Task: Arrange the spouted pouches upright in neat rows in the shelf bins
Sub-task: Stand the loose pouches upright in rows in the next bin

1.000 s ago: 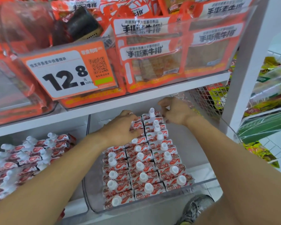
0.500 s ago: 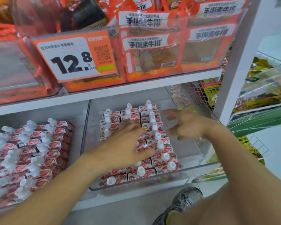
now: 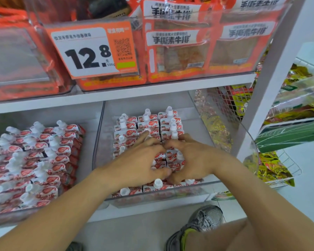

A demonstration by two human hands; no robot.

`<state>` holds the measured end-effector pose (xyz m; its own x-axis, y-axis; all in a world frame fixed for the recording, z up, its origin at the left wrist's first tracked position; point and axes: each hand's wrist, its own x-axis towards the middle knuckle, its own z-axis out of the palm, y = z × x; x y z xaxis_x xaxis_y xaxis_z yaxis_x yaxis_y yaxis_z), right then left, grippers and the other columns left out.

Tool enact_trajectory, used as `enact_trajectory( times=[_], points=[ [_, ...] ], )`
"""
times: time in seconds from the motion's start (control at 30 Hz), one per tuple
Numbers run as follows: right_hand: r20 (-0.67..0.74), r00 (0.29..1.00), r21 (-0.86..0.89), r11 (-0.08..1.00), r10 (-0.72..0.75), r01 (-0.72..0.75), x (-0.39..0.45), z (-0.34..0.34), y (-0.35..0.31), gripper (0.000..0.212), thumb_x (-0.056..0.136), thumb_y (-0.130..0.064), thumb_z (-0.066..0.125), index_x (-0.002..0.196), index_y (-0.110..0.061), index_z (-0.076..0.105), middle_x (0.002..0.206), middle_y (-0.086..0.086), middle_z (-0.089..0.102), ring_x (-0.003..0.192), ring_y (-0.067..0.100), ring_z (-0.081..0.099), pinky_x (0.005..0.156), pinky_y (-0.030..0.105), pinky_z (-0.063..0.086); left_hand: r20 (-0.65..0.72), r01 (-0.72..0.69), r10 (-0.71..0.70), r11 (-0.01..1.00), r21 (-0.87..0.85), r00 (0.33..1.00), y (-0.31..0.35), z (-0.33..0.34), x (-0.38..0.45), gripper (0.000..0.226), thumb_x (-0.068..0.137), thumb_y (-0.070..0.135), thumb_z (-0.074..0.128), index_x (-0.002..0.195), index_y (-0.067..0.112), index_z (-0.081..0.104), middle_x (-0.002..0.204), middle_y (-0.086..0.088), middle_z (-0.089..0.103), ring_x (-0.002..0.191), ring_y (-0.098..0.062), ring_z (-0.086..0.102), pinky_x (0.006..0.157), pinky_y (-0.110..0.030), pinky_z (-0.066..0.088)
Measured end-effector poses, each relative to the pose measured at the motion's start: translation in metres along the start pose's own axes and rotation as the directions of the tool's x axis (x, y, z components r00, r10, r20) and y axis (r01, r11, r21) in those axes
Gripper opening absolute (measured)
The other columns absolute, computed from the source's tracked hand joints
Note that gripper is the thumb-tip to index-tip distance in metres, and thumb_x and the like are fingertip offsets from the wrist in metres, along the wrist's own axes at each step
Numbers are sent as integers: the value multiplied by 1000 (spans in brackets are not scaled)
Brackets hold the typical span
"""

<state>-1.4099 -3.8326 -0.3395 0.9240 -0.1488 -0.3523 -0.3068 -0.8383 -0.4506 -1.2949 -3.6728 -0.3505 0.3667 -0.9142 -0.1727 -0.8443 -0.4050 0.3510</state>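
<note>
Since 0.5 s ago: right hand [image 3: 192, 158] moved in from the 3 o'clock side of the pouch block to its middle, now meeting the left hand [image 3: 140, 165]; both sit nearer the front wall.

Head view:
- Clear bin [image 3: 223, 185] on the lower shelf, centre. Spouted pouches [image 3: 149, 122] stand upright in three rows running 6 to 12 o'clock, white caps up, packed against the bin's 9 o'clock side.
- Left hand: palm down on the mid rows, fingers curled over the pouch tops, index finger reaching toward 12 o'clock to touch a cap. Whether it grips one, cannot tell.
- Right hand: fingers bent, thumb and fingers closed round a pouch [image 3: 176, 160] in the 3 o'clock row.
- Hands touch at the fingertips.
- Second bin [image 3: 43, 212] at 9 o'clock: the same pouches lying tilted.
- Price tag [image 3: 91, 51] at 12 o'clock reads 12.8.
- Shoe [image 3: 201, 225] at 6 o'clock, on the floor.
</note>
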Motion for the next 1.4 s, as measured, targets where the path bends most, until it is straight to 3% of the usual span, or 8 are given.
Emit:
enact_trajectory(
  times=[0.23, 0.5, 0.63, 0.8, 0.97, 1.07, 1.17, 1.4],
  points=[
    [-65, 994, -12, 996, 86, -87, 1, 6, -7, 83, 66, -41, 83, 136, -37, 40, 142, -2, 33, 121, 19, 47, 87, 24, 38, -84, -38, 34, 999, -40, 996, -1, 3, -2, 63, 80, 66, 57, 133, 32, 51, 138, 12, 42, 146, -16, 5, 119, -42, 18],
    [-49, 994, -21, 995, 101, -102, -7, -1, 1, 66, 76, -43, 80, 133, -31, 47, 141, -2, 37, 123, 18, 46, 87, 19, 31, -95, -37, 32, 998, -58, 995, -3, 3, -4, 75, 72, 76, 45, 130, 30, 54, 135, 11, 46, 146, -19, 11, 116, -46, 25],
    [-27, 993, -82, 990, 114, -116, -11, -9, 11, 61, 80, -43, 76, 132, -32, 48, 135, -1, 43, 122, 19, 45, 88, 20, 31, -83, -23, 17, 997, -72, 996, -2, 3, -7, 64, 80, 68, 53, 132, 32, 51, 141, 11, 41, 148, -16, 4, 118, -48, 22],
    [103, 986, -74, 990, 128, -121, -18, -29, 21, 80, 71, -59, 77, 140, -43, 40, 147, -10, 39, 130, 14, 43, 104, 28, 36, -91, -14, 8, 998, -62, 996, -1, 4, -6, 60, 83, 63, 57, 134, 31, 50, 146, 11, 37, 148, -14, -1, 119, -44, 18],
    [-198, 974, 145, 986, 110, -82, 10, -55, 23, 93, 67, -47, 85, 145, -37, 35, 153, 0, 35, 135, 24, 43, 109, 39, 40, -112, -7, 0, 998, -58, 994, -2, 7, -4, 58, 83, 63, 56, 133, 33, 50, 148, 13, 36, 148, -12, -1, 119, -44, 19],
    [-160, 987, 76, 997, 26, -14, 50, -48, 20, 104, 62, -47, 89, 148, -43, 30, 159, 0, 22, 146, 22, 25, 117, 40, 30, -128, -5, -3, 998, -66, 992, -2, 9, -4, 57, 83, 62, 57, 132, 33, 51, 145, 14, 38, 148, -12, -1, 118, -45, 22],
    [-118, 992, 19, 999, 43, -41, 81, -36, 20, 98, 63, -42, 88, 145, -47, 34, 163, -1, 6, 151, 19, 4, 117, 38, 23, -144, -13, 3, 998, -69, 990, -2, 9, -5, 56, 84, 61, 58, 131, 32, 52, 142, 16, 39, 147, -9, 1, 117, -43, 24],
    [-208, 977, -97, 994, 33, -54, 81, -38, 33, 79, 69, -34, 86, 138, -35, 45, 153, 7, 25, 138, 29, 35, 111, 34, 34, -176, -16, 5, 998, -61, 984, -2, 11, -3, 52, 83, 60, 58, 127, 32, 55, 137, 16, 44, 145, -10, 5, 114, -47, 28]
  ],
)
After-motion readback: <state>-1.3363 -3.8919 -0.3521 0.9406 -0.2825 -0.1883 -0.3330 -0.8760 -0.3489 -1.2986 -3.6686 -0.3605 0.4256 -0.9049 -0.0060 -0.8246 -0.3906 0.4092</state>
